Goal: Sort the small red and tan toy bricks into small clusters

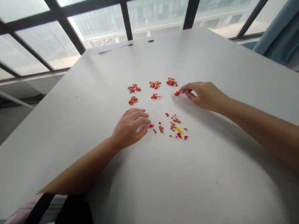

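My left hand rests low over the table, palm down, with its fingers loosely curved and apart. Beside its thumb and forefinger tips lies a small red and brown toy brick piece. Farther right, my right hand reaches in with its fingertips closed at a small cluster of red toy bricks; the exact grip is partly hidden. Between the hands and nearer me are loose pieces: a yellow brick, brown plates and small red bricks.
Sorted piles of red and brown bricks lie beyond my hands: a left pile, a middle pile, a right pile, plus smaller groups in front. The white table reaches the windows; a blue curtain hangs right.
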`<state>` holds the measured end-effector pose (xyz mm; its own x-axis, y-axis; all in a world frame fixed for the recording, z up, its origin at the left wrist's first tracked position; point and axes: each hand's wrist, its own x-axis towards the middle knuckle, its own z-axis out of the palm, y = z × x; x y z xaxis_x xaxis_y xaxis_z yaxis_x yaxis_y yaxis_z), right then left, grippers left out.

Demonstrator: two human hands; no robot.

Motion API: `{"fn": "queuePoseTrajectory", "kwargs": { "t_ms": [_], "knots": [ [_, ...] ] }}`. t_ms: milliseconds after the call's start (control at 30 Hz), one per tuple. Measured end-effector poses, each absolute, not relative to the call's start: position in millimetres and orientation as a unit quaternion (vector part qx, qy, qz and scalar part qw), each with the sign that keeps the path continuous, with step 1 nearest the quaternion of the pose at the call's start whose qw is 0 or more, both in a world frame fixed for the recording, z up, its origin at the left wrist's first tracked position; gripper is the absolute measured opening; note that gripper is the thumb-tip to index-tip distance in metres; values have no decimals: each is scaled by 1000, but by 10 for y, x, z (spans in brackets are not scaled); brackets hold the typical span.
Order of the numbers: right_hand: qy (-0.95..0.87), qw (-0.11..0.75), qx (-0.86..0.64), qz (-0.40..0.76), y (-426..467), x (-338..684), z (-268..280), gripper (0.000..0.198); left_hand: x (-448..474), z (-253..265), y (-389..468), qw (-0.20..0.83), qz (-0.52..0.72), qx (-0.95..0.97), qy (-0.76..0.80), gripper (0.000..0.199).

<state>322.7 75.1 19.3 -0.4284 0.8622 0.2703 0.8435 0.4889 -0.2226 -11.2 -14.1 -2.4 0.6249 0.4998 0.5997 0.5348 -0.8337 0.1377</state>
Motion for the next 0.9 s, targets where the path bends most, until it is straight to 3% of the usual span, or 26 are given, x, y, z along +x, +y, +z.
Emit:
{"fn": "queuePoseTrajectory", "kwargs": {
  "t_ms": [367,900],
  "knots": [
    [-920,178,-339,84,354,2877,268,25,-128,-17,-142,25,-305,-901,-306,12],
    [-925,178,-317,115,297,2934,259,24,-121,-15,-140,26,-316,-900,-298,12]
  ]
}}
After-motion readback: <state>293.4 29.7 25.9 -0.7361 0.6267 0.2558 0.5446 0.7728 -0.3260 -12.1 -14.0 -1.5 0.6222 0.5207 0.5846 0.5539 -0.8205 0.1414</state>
